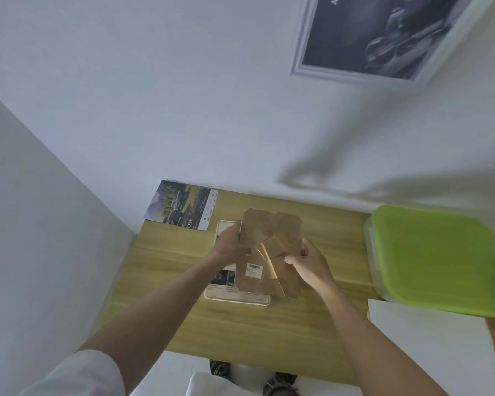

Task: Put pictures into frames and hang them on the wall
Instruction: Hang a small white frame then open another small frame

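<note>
Both hands gripped the brown cardboard packaging [269,247] above the table [240,332]: left hand [230,242] at its 9 o'clock edge, right hand [309,261] at 4 o'clock. A light picture frame [237,298] lay beneath.

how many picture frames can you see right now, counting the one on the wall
2. One white frame hangs on the wall at upper right; one pale frame lies on the table under the brown paper wrapping. The wrapping may hide more.
</note>
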Action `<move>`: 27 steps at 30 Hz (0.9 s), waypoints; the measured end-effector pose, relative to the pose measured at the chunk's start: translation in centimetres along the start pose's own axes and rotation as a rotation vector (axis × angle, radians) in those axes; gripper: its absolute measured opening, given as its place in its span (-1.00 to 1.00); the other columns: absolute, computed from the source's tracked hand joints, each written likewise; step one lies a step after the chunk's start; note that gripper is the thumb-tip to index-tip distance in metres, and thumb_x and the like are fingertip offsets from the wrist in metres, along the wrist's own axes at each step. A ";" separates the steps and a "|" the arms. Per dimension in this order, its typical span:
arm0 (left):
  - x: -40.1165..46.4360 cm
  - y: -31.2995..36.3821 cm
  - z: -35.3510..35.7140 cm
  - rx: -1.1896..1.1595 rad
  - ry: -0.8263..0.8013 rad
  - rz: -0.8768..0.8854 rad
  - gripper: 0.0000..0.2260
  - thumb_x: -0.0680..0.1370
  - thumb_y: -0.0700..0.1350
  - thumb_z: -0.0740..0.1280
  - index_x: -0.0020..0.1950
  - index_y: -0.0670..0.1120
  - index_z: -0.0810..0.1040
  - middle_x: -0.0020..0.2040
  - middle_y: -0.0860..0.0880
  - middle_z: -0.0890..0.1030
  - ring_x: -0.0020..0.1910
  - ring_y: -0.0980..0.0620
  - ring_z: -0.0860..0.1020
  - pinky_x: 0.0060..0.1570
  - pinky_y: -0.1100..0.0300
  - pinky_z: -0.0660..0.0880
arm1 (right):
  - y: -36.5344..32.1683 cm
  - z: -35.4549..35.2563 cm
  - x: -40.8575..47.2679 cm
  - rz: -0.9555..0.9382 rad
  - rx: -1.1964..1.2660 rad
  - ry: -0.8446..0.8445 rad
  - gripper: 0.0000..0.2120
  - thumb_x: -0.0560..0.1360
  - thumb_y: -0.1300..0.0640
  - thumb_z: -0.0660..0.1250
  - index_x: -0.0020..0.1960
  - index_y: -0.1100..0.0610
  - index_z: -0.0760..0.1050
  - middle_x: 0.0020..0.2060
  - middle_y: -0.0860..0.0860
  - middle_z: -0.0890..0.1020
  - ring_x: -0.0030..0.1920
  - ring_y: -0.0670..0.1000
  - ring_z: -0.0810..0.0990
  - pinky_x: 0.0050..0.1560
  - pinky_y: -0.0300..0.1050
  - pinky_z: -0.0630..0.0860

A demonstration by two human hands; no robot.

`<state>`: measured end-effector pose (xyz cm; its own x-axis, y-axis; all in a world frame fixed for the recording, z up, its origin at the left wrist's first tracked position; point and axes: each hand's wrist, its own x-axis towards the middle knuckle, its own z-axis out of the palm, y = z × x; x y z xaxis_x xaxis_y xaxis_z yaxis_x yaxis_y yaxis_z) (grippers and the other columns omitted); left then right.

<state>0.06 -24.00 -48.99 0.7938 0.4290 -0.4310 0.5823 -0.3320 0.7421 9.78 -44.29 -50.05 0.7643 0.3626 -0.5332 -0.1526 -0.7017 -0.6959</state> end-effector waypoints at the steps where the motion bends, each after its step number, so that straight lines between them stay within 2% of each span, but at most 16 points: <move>1: -0.1 0.9 1.3 0.029 -0.003 0.018 -0.35 0.35 -0.25 0.48 0.40 -0.11 0.34 0.05 -0.10 0.61 -0.01 -0.06 0.62 -0.16 0.14 0.61 | 0.5 -1.0 0.0 -0.017 -0.007 0.005 -0.32 0.40 0.12 0.43 0.48 -0.02 0.31 0.08 -0.07 0.64 -0.09 -0.11 0.65 -0.17 -0.20 0.54; 3: -0.3 2.7 4.1 0.112 -0.021 0.051 -0.31 0.34 -0.23 0.48 0.41 -0.13 0.29 0.18 -0.13 0.48 0.12 -0.14 0.54 0.01 0.12 0.56 | 1.8 -2.9 0.0 -0.034 -0.024 0.051 -0.29 0.38 0.18 0.44 0.48 -0.01 0.31 0.12 -0.05 0.64 0.00 -0.07 0.64 -0.18 -0.25 0.51; 6: -0.4 4.7 8.2 0.148 -0.038 0.040 -0.23 0.34 -0.26 0.47 0.47 -0.11 0.19 0.24 -0.17 0.37 0.16 -0.19 0.48 -0.01 0.15 0.51 | 3.9 -5.6 0.1 -0.043 -0.076 0.118 -0.43 0.39 0.28 0.40 0.38 0.04 0.45 -0.03 -0.05 0.66 -0.12 -0.09 0.63 -0.35 -0.39 0.39; 8: 0.0 5.5 10.7 0.156 -0.032 0.025 -0.20 0.34 -0.27 0.47 0.50 -0.11 0.16 0.29 -0.19 0.33 0.21 -0.22 0.45 0.07 0.10 0.52 | 5.3 -7.1 0.4 -0.039 -0.103 0.138 -0.49 0.38 0.27 0.36 0.33 0.06 0.48 -0.04 0.00 0.65 -0.17 -0.08 0.63 -0.36 -0.40 0.39; 11: 0.8 6.8 13.7 0.161 -0.048 0.011 -0.17 0.37 -0.26 0.45 0.53 -0.09 0.07 0.32 -0.21 0.29 0.23 -0.24 0.44 0.12 0.08 0.49 | 7.6 -8.9 1.2 0.006 -0.100 0.140 -0.43 0.37 0.20 0.38 0.37 0.04 0.42 0.06 0.06 0.60 -0.05 0.00 0.64 -0.18 -0.21 0.55; 13: 1.4 7.6 15.2 0.165 -0.040 0.009 -0.22 0.40 -0.24 0.43 0.52 -0.11 0.09 0.30 -0.18 0.28 0.22 -0.22 0.43 0.16 0.06 0.50 | 9.0 -9.6 1.9 0.041 -0.119 0.126 -0.31 0.27 0.02 0.40 0.39 0.03 0.37 0.17 0.09 0.54 0.10 0.06 0.60 0.03 -0.04 0.60; 15: 1.9 8.2 16.3 0.182 -0.021 0.023 -0.27 0.38 -0.22 0.42 0.48 -0.13 0.15 0.29 -0.16 0.28 0.27 -0.19 0.36 0.23 0.04 0.45 | 9.8 -9.7 2.1 0.029 -0.175 0.112 -0.22 0.25 -0.05 0.42 0.42 0.09 0.31 0.29 0.14 0.44 0.28 0.13 0.49 0.22 0.04 0.53; 17: 2.2 8.5 17.3 0.236 -0.030 0.033 -0.28 0.35 -0.20 0.47 0.44 -0.16 0.21 0.31 -0.14 0.25 0.32 -0.16 0.28 0.29 0.03 0.41 | 9.6 -9.7 1.5 0.007 -0.266 0.077 -0.20 0.40 0.04 0.47 0.53 0.18 0.19 0.41 0.12 0.28 0.44 0.14 0.30 0.41 -0.05 0.33; 20: 1.9 8.1 18.8 0.366 -0.054 0.044 -0.17 0.31 -0.14 0.56 0.45 -0.23 0.18 0.40 -0.16 0.14 0.35 -0.19 0.19 0.38 0.00 0.33 | 10.3 -9.4 1.6 -0.039 -0.420 0.089 -0.29 0.52 0.05 0.40 0.54 0.24 0.16 0.50 0.18 0.18 0.51 0.19 0.18 0.45 -0.11 0.19; 22: 1.7 7.8 19.5 0.415 -0.041 0.038 -0.15 0.33 -0.13 0.56 0.47 -0.24 0.16 0.45 -0.17 0.08 0.37 -0.20 0.16 0.41 0.00 0.28 | 10.7 -9.2 1.8 -0.047 -0.466 0.078 -0.35 0.56 0.05 0.36 0.53 0.24 0.19 0.51 0.16 0.16 0.50 0.20 0.17 0.45 -0.06 0.22; 24: 1.7 7.6 19.8 0.436 -0.033 0.034 -0.24 0.35 -0.13 0.54 0.43 -0.25 0.23 0.45 -0.16 0.09 0.38 -0.19 0.15 0.41 0.04 0.28 | 11.1 -8.9 2.0 -0.065 -0.501 0.079 -0.44 0.57 0.04 0.34 0.47 0.25 0.26 0.48 0.16 0.20 0.45 0.21 0.22 0.41 -0.01 0.30; 27: 1.7 7.7 19.9 0.441 -0.029 0.029 -0.39 0.38 -0.13 0.52 0.33 -0.27 0.35 0.41 -0.14 0.13 0.37 -0.16 0.15 0.41 0.04 0.28 | 11.7 -8.6 2.2 -0.097 -0.557 0.097 -0.50 0.59 0.03 0.29 0.42 0.27 0.31 0.47 0.17 0.20 0.45 0.22 0.20 0.42 0.00 0.31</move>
<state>9.34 -42.51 -54.20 0.8119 0.3927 -0.4320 0.5738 -0.6732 0.4665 15.07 -56.91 -55.24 0.8165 0.4018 -0.4147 0.2542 -0.8949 -0.3667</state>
